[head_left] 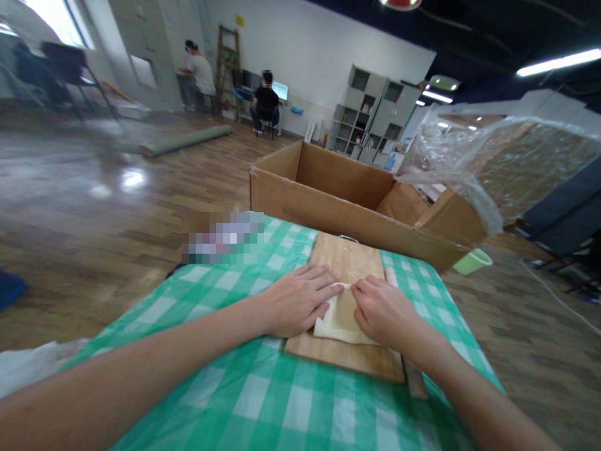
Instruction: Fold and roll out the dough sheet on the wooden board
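A pale, flat sheet of dough (334,322) lies on a wooden cutting board (347,258) on the green checked tablecloth (225,376). My left hand (300,299) rests on the sheet's left side, fingers stretched out and flat. On the right side my right hand (385,310) lies over it, fingers curled down and pressed together on the dough's upper edge. The fingertips of both hands nearly meet at the sheet's top. A wooden rolling pin (416,379) lies along the board's right edge, mostly hidden under my right forearm.
A large open cardboard box (338,194) stands just beyond the board. A clear plastic bag (498,163) hangs over its right side. A green cup (472,261) sits on the floor. Two people sit at desks far back. A rolled mat (185,139) lies on the wooden floor.
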The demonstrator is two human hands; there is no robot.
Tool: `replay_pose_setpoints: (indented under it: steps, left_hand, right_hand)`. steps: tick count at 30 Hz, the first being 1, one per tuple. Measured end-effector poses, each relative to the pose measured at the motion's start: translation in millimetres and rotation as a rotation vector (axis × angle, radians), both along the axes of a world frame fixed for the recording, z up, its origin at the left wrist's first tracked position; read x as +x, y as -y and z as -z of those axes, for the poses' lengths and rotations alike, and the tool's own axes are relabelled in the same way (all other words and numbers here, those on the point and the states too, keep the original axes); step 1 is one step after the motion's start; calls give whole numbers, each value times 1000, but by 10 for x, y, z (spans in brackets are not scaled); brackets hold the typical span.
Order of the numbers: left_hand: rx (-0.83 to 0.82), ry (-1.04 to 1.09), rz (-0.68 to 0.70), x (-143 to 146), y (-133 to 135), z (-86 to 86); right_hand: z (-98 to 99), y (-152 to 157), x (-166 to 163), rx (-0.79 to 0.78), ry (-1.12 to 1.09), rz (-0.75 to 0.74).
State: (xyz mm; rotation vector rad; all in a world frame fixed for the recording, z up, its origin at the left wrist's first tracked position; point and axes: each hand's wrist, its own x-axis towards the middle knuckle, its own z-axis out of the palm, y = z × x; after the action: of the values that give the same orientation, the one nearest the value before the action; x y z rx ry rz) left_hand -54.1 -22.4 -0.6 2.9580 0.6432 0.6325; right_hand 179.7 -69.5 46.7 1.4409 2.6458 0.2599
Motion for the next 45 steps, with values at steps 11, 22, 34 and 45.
replay_pose_setpoints:
  steps: [11, 22, 34, 45]
  left_hand:
    - [-104, -99, 32, -30, -52, 42]
    - [-76, -74, 32, -28, -59, 33]
    - [-55, -6, 34, -23, -64, 76]
    - [-39, -14, 33, -18, -53, 68]
  right_hand:
    - [19, 24, -8, 21, -17, 26]
    - [-157, 6, 106, -94, -64, 107]
    - [-234, 50, 187, -191, -166, 152]
    - [-271, 113, 173, -177, -76, 146]
